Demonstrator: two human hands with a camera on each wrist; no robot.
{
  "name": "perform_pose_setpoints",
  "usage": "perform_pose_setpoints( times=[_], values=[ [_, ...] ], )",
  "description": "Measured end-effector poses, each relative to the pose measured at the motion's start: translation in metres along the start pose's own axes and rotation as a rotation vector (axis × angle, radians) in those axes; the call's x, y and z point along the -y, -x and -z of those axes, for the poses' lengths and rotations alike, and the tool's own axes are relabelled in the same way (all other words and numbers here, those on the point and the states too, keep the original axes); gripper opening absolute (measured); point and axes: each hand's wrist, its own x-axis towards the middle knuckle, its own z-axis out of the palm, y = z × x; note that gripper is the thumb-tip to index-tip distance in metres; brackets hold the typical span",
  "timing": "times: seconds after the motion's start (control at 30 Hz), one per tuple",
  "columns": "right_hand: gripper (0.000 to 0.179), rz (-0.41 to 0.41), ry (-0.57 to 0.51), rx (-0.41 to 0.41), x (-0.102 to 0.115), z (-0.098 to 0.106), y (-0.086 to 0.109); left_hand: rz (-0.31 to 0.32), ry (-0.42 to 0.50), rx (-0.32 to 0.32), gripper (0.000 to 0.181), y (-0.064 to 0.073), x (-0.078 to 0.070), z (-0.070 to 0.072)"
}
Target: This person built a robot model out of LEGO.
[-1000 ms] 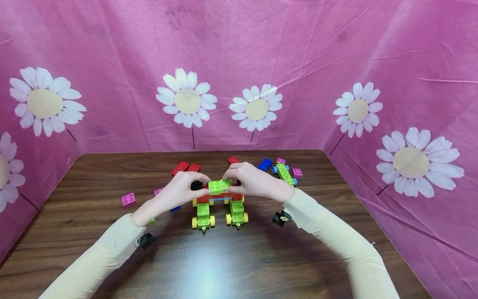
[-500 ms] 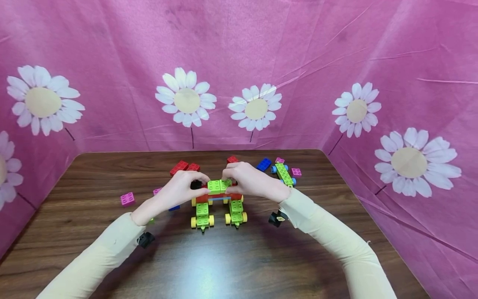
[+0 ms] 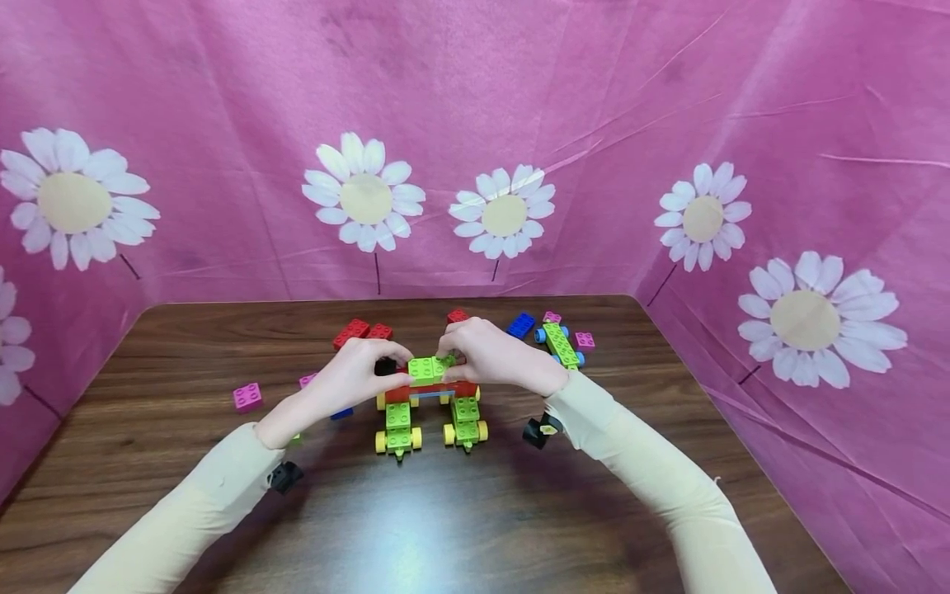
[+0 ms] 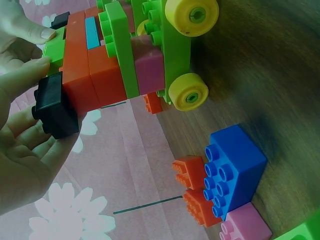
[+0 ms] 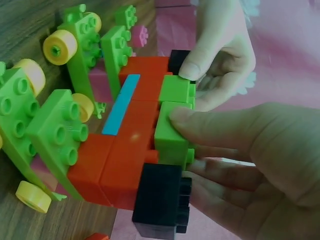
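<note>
Pinching one green block (image 5: 175, 89) with the left hand (image 3: 355, 370), gripping a second green block (image 5: 171, 132) with the right hand (image 3: 493, 355), side by side atop red bricks (image 5: 132, 145) of a wheeled build (image 3: 397, 419) on the worktop (image 3: 586, 520)

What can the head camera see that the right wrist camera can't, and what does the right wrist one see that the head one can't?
Only the head view: the blue-wheeled car at the back right, and the cream sleeves.

Only the right wrist view: the pink bricks tucked between green plates.

Both: the left hand and right hand holding green bricks, plus the red bricks, blue strip and yellow wheels.
</note>
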Motion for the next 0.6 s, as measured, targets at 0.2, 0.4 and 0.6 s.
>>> perform_pose_setpoints(
  times=[0.2, 0.4, 0.6],
  values=[
    [0.02, -0.005, 0.003, 0.025, 0.001, 0.002, -0.003, 0.004, 0.004, 0.003, 0.025, 0.0, 0.0, 0.001],
    [0.021, -0.045, 0.022, 0.039, 0.008, 0.003, -0.002, 0.007, 0.007, 0.008, 0.023, -0.001, 0.0, 0.0],
    [0.021, -0.09, 0.033, 0.039, 0.014, 0.003, -0.003, 0.032, 0.009, 0.017, 0.023, -0.002, -0.002, 0.0]
  ],
)
